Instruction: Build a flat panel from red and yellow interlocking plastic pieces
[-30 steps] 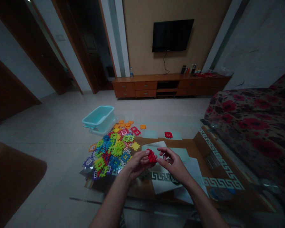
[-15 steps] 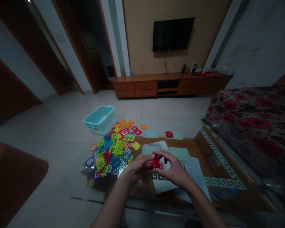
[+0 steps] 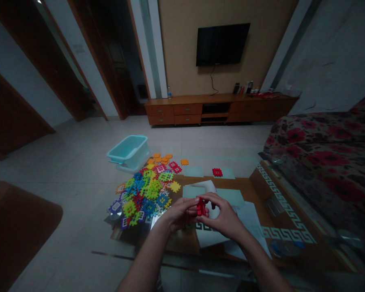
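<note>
Glass-topped table (image 3: 255,192) stands before the person, with a heap of coloured plastic pieces (image 3: 147,190) at its left and a pale blue tub (image 3: 129,151) beyond the heap. One second ago, the right hand (image 3: 223,215) was just beside the red pieces (image 3: 201,207), not gripping them; now its thumb and forefinger are closed on them from the right. The left hand (image 3: 178,213) grips them as before, so they are held above the table between both hands. I judge that this double hold lets the person press or align them more firmly. Whether they are joined, I cannot tell.
</note>
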Demonstrator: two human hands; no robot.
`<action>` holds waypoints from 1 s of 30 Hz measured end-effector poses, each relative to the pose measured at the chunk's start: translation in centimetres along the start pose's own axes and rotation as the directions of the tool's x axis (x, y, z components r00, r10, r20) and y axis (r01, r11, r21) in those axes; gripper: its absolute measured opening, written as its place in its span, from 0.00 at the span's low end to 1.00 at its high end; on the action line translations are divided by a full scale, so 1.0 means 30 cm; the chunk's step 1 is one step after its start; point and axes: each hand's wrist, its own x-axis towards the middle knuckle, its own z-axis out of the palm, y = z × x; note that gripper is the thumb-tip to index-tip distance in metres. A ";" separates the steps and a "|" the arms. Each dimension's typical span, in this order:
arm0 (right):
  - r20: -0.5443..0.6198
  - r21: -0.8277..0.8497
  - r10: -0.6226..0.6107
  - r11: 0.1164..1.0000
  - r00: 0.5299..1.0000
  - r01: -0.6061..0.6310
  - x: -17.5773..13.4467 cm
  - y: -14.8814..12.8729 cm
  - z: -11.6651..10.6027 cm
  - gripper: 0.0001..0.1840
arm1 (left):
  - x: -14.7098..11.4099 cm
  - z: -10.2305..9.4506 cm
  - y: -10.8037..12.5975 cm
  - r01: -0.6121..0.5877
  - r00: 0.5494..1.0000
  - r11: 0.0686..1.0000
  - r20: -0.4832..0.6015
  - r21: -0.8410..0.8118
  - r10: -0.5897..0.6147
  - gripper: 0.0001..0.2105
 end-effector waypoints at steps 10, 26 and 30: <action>-0.049 -0.061 0.023 0.998 0.999 -0.026 -0.001 0.003 -0.014 0.25 | -0.003 0.006 -0.008 0.034 0.999 0.999 -0.021 0.021 -0.033 0.18; -0.086 -0.079 0.017 0.997 0.996 -0.024 -0.002 0.004 -0.013 0.25 | 0.001 0.008 -0.014 0.056 0.998 0.998 -0.016 0.006 -0.056 0.18; -0.074 -0.104 0.007 0.995 0.997 -0.015 0.000 -0.001 -0.015 0.24 | 0.001 0.008 -0.013 0.058 0.998 0.998 -0.011 0.007 -0.058 0.17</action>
